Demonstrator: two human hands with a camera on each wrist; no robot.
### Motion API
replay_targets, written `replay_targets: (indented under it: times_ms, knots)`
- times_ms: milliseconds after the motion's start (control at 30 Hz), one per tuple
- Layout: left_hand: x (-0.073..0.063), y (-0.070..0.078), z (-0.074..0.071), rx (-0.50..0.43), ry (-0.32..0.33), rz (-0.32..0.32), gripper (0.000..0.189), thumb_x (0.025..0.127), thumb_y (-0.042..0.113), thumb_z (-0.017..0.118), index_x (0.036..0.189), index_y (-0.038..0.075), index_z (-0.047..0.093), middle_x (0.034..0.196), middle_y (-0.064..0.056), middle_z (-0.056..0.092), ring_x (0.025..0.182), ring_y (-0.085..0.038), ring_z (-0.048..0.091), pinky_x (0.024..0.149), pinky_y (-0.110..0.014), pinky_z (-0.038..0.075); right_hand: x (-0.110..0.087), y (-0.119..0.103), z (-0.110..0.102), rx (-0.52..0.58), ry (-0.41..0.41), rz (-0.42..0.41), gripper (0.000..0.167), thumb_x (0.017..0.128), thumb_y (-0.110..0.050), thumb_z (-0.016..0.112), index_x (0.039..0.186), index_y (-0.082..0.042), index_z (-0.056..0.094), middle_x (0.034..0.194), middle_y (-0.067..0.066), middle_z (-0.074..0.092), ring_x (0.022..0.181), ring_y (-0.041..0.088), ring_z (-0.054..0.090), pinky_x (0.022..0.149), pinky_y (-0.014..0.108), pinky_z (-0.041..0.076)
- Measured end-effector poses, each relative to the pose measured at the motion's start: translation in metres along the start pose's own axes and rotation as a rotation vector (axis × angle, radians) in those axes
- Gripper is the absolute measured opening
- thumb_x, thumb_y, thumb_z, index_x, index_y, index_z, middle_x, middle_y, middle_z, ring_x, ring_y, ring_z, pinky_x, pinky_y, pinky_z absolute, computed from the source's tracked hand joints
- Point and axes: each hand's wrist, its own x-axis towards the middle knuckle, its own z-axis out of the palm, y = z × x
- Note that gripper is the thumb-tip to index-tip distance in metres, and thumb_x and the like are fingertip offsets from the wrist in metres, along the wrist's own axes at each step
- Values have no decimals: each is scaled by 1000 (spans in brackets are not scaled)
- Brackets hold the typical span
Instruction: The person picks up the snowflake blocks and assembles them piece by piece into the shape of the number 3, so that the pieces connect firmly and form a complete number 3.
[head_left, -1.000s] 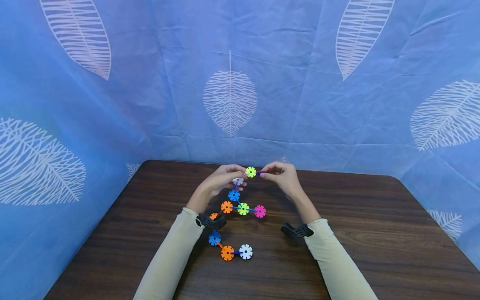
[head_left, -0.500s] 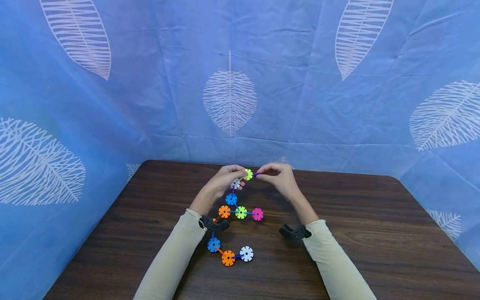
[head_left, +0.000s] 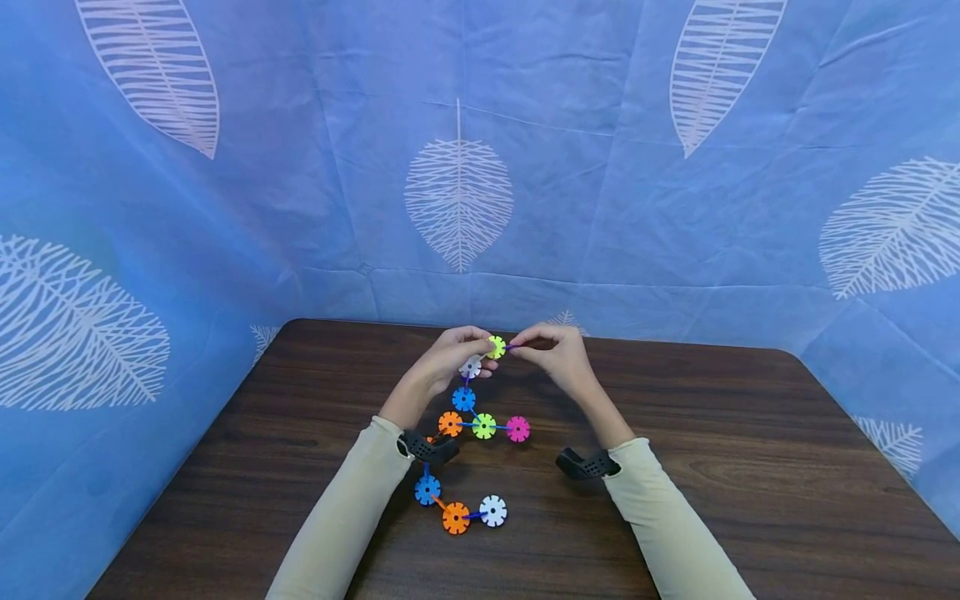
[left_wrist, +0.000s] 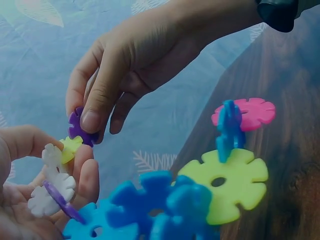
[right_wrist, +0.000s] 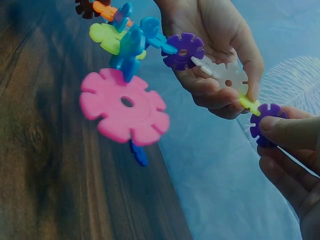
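Both hands work on a chain of notched plastic discs above the table. My left hand pinches a yellow-green disc at the chain's far end. Between thumb and fingers, my right hand grips a purple disc, whose edge meets the yellow-green one. Below the left fingers hang a white disc and a blue disc. Farther down, an orange disc, another yellow-green disc and a pink disc form a sideways row. The left wrist strap partly hides the chain.
The chain's near end has a blue disc, an orange disc and a white disc. Under it spreads a dark wooden table. A blue leaf-print cloth hangs behind the table's far edge.
The chain's lower discs have shifted slightly toward the person. The yellow-green disc at the far end has tilted and moved a little left, the right hand following. Both hands keep their grips.
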Motion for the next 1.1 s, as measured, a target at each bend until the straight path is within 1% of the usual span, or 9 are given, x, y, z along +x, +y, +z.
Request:
replay_targets:
  times_ms: [200, 333, 400, 633, 700, 767, 867, 1000, 1100]
  knots:
    - [-1, 1, 0, -27, -7, 20, 15, 99, 6, 61, 112, -2, 60, 103, -10, 65, 76, -14, 71, 76, -28, 62, 0, -3, 1, -21, 8, -48, 8, 86, -2, 80, 93, 1, 80, 95, 18, 77, 90, 15, 70, 80, 18, 55]
    - [-1, 1, -1, -23, -7, 40, 13, 98, 5, 62, 109, -3, 61, 102, -10, 66, 74, -13, 71, 77, -28, 63, -1, -4, 1, -13, 14, -61, 6, 86, -1, 79, 92, 1, 80, 94, 17, 77, 89, 14, 70, 78, 18, 56]
    - [-1, 2, -1, -19, -7, 47, 12, 98, 5, 62, 108, -3, 61, 99, -9, 67, 73, -13, 71, 77, -29, 63, -2, -4, 2, -1, 20, -67, 6, 85, 0, 79, 91, 1, 80, 94, 19, 77, 89, 16, 70, 77, 18, 56]
    - [-1, 3, -1, -17, -2, 60, 10, 98, 5, 63, 105, -1, 62, 91, -5, 68, 71, -13, 71, 78, -29, 63, -2, -4, 6, 33, 40, -100, 8, 84, 8, 77, 91, 7, 79, 92, 24, 76, 89, 35, 70, 77, 16, 56]
    - [-1, 3, -2, -22, -8, 68, 9, 98, 5, 63, 105, -1, 62, 90, -4, 69, 71, -13, 72, 79, -30, 63, -1, -5, 8, 32, 46, -103, 9, 83, 11, 76, 92, 9, 78, 92, 25, 75, 88, 36, 70, 76, 16, 55]
    - [-1, 3, -2, -26, -14, 77, 9, 98, 5, 62, 105, 0, 62, 88, -4, 70, 71, -12, 72, 82, -33, 63, -2, -9, 8, 30, 47, -100, 9, 83, 14, 75, 91, 10, 77, 91, 27, 74, 88, 36, 70, 77, 16, 56]
    - [-1, 3, -3, -29, -18, 86, 7, 98, 5, 62, 104, 1, 62, 87, -4, 71, 71, -12, 72, 86, -37, 63, -3, -21, 8, 26, 47, -96, 9, 83, 15, 74, 91, 12, 77, 91, 28, 74, 86, 34, 70, 77, 18, 56]
    - [-1, 3, -2, -32, -18, 81, 5, 98, 5, 62, 103, 2, 61, 88, -4, 72, 71, -12, 72, 93, -44, 60, -7, -40, 7, 8, 57, -96, 7, 83, 13, 76, 90, 13, 76, 89, 28, 74, 84, 29, 70, 77, 21, 55]
    - [-1, 3, -2, -34, -17, 77, 5, 99, 5, 61, 102, 3, 60, 90, -6, 71, 72, -12, 72, 95, -45, 59, -9, -45, 6, -3, 67, -85, 8, 83, 10, 77, 90, 12, 76, 89, 27, 74, 83, 24, 70, 76, 20, 55]
